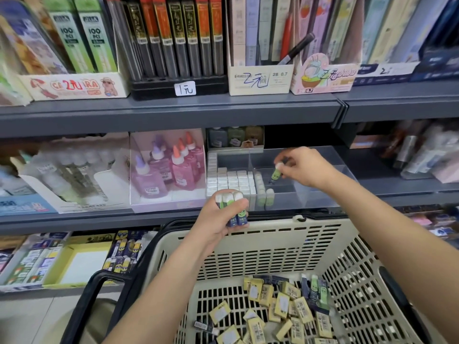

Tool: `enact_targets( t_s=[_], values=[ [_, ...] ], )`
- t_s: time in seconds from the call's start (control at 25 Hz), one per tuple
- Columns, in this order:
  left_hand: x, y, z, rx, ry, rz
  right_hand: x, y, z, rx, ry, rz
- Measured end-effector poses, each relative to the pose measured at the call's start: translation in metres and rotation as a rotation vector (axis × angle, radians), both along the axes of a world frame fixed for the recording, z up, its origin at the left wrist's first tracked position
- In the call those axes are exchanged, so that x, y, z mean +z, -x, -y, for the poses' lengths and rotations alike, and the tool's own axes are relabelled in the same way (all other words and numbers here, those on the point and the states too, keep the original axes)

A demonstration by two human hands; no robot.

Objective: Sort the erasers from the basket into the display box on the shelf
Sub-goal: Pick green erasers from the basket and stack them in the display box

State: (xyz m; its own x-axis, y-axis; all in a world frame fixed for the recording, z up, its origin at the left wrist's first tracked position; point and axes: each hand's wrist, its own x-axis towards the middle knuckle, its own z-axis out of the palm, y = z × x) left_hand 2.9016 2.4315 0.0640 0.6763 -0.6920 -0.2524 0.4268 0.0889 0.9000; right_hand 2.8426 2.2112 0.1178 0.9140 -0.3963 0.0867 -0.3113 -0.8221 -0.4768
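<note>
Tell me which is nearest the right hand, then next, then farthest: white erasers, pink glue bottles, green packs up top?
1. white erasers, in the display box, just left of the right hand.
2. pink glue bottles, next box further left.
3. green packs, upper shelf, far left.

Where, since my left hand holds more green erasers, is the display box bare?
Right compartment of the display box: bare between the green eraser row and the right wall. Left compartment: crowded with white erasers, bare only at the back.

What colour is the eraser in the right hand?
The eraser is green with a white tip, seen in head view.
</note>
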Motion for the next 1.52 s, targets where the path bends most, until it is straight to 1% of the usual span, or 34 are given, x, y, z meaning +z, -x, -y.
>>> enact_targets(
  t_s=[0.04, 0.24, 0.36, 0.48, 0.56, 0.64, 0.68, 0.72, 0.76, 0.8, 0.84, 0.88, 0.92, 1.08, 1.16, 1.2, 1.32, 1.36, 1.4, 1.48, 1.52],
  values=[
    [0.000, 0.000, 0.000, -0.002, -0.001, -0.004, -0.003, -0.001, -0.004, 0.027, 0.023, -0.039],
    [0.000, 0.000, 0.002, -0.015, -0.019, -0.009, -0.022, -0.006, -0.019, 0.140, -0.007, -0.257],
    [0.002, 0.002, 0.004, -0.021, -0.021, -0.007, -0.022, -0.002, -0.013, 0.119, -0.135, -0.270],
    [0.004, 0.007, 0.010, -0.046, -0.019, -0.019, -0.023, -0.002, -0.012, 0.139, -0.109, -0.288],
    [0.006, 0.011, 0.015, -0.057, -0.001, -0.067, -0.022, -0.001, -0.013, 0.159, -0.082, -0.323],
    [0.008, 0.013, 0.018, -0.058, 0.002, -0.118, -0.020, 0.003, -0.015, 0.168, 0.010, -0.303],
    [0.008, 0.013, 0.018, -0.061, -0.002, -0.122, -0.018, 0.006, -0.018, 0.152, 0.067, -0.229],
    [0.008, 0.013, 0.019, -0.066, -0.002, -0.116, -0.015, 0.010, -0.022, 0.129, 0.097, -0.116],
    [0.008, 0.014, 0.019, -0.074, 0.002, -0.109, -0.013, 0.014, -0.027, 0.110, 0.065, 0.003],
    [0.008, 0.014, 0.020, -0.082, 0.007, -0.104, -0.011, 0.019, -0.032, 0.110, -0.028, 0.082],
    [0.009, 0.015, 0.021, -0.091, 0.014, -0.104, -0.009, 0.023, -0.038, 0.133, -0.158, 0.115],
    [0.009, 0.017, 0.023, -0.103, 0.023, -0.106, -0.008, 0.028, -0.045, 0.160, -0.283, 0.108],
    [0.009, 0.018, 0.024, -0.115, 0.034, -0.108, -0.009, 0.031, -0.051, 0.180, -0.366, 0.083],
    [0.005, 0.023, 0.023, -0.155, 0.035, -0.088, -0.014, 0.037, -0.055, 0.144, -0.501, 0.063],
    [0.004, 0.022, 0.022, -0.116, 0.027, -0.077, -0.011, 0.039, -0.051, 0.118, -0.583, 0.089],
    [0.004, 0.020, 0.021, -0.080, 0.021, -0.062, -0.008, 0.038, -0.047, 0.104, -0.590, 0.110],
    [0.005, 0.012, 0.017, -0.002, 0.016, -0.008, 0.000, 0.031, -0.026, -0.032, -0.565, 0.249],
    [0.005, 0.010, 0.015, 0.000, 0.023, 0.006, 0.002, 0.026, -0.019, -0.107, -0.503, 0.289],
    [0.005, 0.009, 0.013, -0.003, 0.025, 0.017, 0.003, 0.020, -0.013, -0.169, -0.399, 0.303],
    [0.004, 0.008, 0.011, -0.011, 0.018, 0.023, -0.002, 0.008, -0.008, -0.196, -0.188, 0.236],
    [0.003, 0.008, 0.010, -0.016, 0.015, 0.021, -0.007, 0.002, -0.008, -0.171, -0.139, 0.174]
  ],
)
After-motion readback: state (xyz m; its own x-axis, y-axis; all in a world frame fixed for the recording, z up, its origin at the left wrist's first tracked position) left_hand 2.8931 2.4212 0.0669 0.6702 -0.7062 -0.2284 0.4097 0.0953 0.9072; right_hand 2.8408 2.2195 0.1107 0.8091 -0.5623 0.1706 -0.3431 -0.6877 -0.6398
